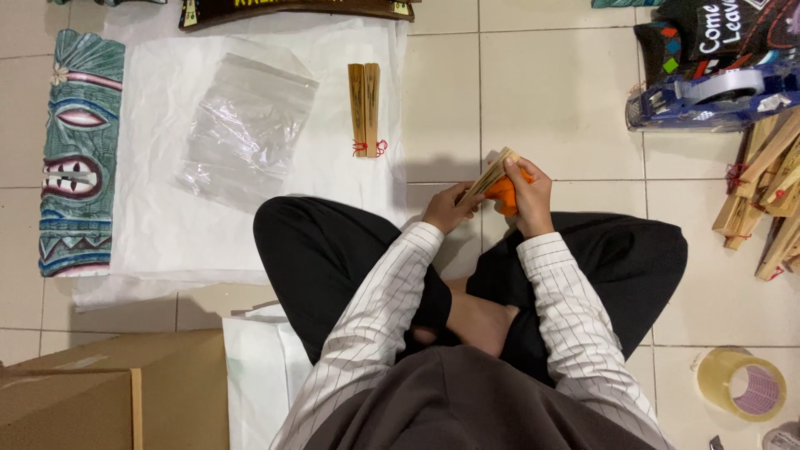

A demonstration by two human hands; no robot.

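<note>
I sit cross-legged on a tiled floor. My left hand (pixel 448 208) grips the near end of a folded wooden fan (pixel 493 173), which points up and to the right. My right hand (pixel 530 197) holds an orange cloth (pixel 505 192) against the fan's side. Both hands hover over my knees. A second folded wooden fan (pixel 364 108) with a red tassel lies on a white paper sheet (pixel 167 225) ahead of me. An empty clear plastic bag (pixel 246 125) lies on the same sheet, to the left of that fan.
A painted wooden mask (pixel 79 154) lies at the left. A cardboard box (pixel 108 396) stands at bottom left. At the right are a blue tape dispenser (pixel 717 96), a heap of folded fans (pixel 771 196) and a tape roll (pixel 742 385).
</note>
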